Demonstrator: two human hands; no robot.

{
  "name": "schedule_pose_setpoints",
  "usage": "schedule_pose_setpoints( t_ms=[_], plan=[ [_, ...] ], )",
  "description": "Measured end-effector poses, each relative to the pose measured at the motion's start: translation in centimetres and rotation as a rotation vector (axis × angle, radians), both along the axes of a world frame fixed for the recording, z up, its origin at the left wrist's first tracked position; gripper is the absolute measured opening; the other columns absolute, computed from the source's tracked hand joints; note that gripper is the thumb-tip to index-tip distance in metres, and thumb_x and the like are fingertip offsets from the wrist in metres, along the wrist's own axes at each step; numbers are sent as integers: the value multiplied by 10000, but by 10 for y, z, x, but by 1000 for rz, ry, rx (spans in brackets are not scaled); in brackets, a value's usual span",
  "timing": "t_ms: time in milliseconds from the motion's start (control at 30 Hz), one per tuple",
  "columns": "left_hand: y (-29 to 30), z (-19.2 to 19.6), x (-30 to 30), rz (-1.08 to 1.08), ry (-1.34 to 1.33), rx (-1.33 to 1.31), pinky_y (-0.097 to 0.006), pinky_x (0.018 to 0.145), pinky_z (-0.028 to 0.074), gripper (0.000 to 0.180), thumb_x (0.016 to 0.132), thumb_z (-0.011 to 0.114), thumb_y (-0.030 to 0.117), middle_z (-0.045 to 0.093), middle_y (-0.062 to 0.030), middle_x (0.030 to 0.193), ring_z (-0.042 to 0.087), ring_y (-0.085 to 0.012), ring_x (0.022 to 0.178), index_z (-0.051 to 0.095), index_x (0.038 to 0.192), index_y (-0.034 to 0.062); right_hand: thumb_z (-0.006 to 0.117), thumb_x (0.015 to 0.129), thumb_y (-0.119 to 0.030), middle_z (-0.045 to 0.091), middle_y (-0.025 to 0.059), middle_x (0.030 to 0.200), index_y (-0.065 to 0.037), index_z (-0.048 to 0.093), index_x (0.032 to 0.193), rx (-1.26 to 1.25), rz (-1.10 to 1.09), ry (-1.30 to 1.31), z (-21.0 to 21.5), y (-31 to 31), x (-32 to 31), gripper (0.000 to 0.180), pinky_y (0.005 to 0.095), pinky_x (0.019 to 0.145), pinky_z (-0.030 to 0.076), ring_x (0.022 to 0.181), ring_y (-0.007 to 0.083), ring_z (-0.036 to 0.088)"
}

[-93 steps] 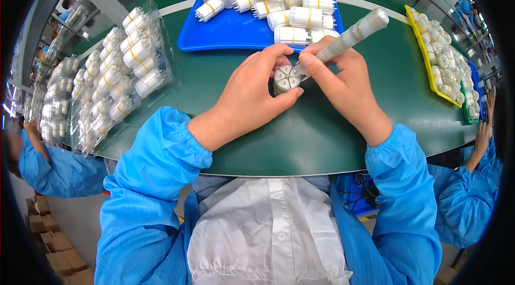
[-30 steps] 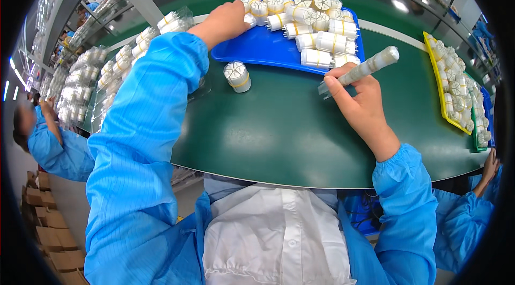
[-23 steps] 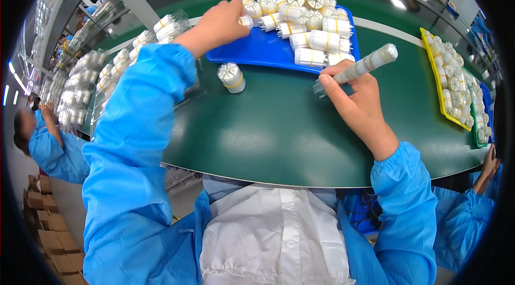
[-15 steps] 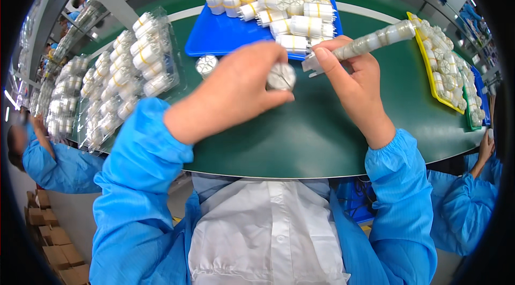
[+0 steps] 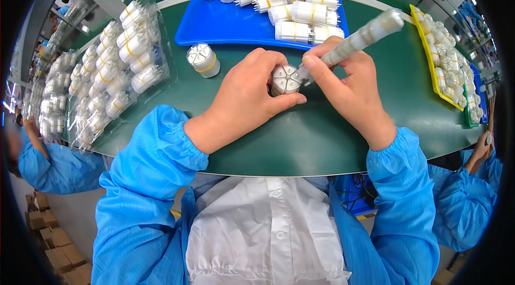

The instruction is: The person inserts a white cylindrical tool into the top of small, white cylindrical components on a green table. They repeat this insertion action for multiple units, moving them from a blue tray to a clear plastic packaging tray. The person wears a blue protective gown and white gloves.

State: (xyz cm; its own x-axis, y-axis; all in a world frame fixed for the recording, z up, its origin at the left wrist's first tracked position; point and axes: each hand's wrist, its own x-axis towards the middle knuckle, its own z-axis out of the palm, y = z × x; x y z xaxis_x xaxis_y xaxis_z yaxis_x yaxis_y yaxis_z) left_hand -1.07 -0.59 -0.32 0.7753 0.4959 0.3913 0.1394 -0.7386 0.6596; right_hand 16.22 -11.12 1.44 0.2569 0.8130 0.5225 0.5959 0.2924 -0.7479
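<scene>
Clear blister trays (image 5: 115,65) of white spools sit far left of the held part; a lone banded spool (image 5: 203,60) just left. Left hand (image 5: 252,92) clamps the white segmented cylinder (image 5: 284,78) upright on the green mat (image 5: 300,140). Right hand (image 5: 348,84) grips a taped pen-like tool (image 5: 357,41), tip touching its top. Best keep the cylinder steady and tip centred.

We count two loose white cylinders: one in the left grip (image 5: 244,94), the held cylinder (image 5: 284,78), and one standing cylinder (image 5: 203,60). We see one pen-like tool (image 5: 354,43), one blue tray (image 5: 225,25), one yellow tray (image 5: 429,65) and one clear blister tray (image 5: 155,49).
</scene>
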Motion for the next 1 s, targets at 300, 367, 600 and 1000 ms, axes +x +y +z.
schedule_pose_setpoints(
  t_ms=[300,367,600,1000],
  plan=[
    [0,2,-3,0,-27,70,-300,673,504,512,718,898,182,586,-74,991,582,-184,793,603,1107,27,714,919,-148,674,88,808,17,695,925,-3,39,-33,0,-2,-4,166,296,617,524,693,160,649],
    [0,4,-4,-17,-33,50,-305,693,508,490,733,880,160,597,-79,1002,592,-195,815,612,1120,27,714,920,-148,675,84,806,16,696,931,40,26,-122,0,-1,-1,165,294,619,523,698,157,648],
    [-3,2,-4,-58,-100,36,-322,785,521,485,758,815,79,642,-102,1089,623,-223,890,619,1199,27,717,919,-157,684,80,844,9,701,955,28,21,11,-3,2,5,171,288,633,516,711,152,643],
    [-4,3,-3,-24,-70,-5,-321,854,518,536,772,810,78,632,-106,1186,636,-214,999,577,1252,27,721,920,-170,694,78,859,10,706,967,35,2,71,-1,1,3,186,295,639,517,712,134,636]
  ],
)
